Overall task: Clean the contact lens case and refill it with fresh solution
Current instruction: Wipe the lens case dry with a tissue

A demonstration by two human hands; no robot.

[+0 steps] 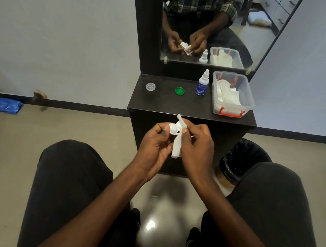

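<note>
In front of the dark counter [159, 102], above our lap, both hands work close together. Left hand [155, 140] grips the white lens case [173, 128], fingers curled round it. Right hand [194, 139] pinches a rolled tissue [177, 145] and pushes its tip into a well of the case. So we're mid-wipe, refill not started.

Risks, our read:
- Case is held over open floor, not over the counter. If the grip slips, it drops between our knees, and cleaning has to restart.
- Tissue could shed lint into the well if twisted hard.
- Clear cap [150, 87] and green cap [179, 90] lie loose, well apart on the counter, w/ insides probably exposed to dust. Can't tell which way up they lie.
- Solution bottle [202, 83] stands upright, just beside the tissue box [247, 98]; a hasty reach could tip it.

Room: counter's front edge is just beyond the hands, w/ bare surface between caps and that edge. Bin [242, 159] sits low on the right, near our right knee, handy for the used tissue.
</note>
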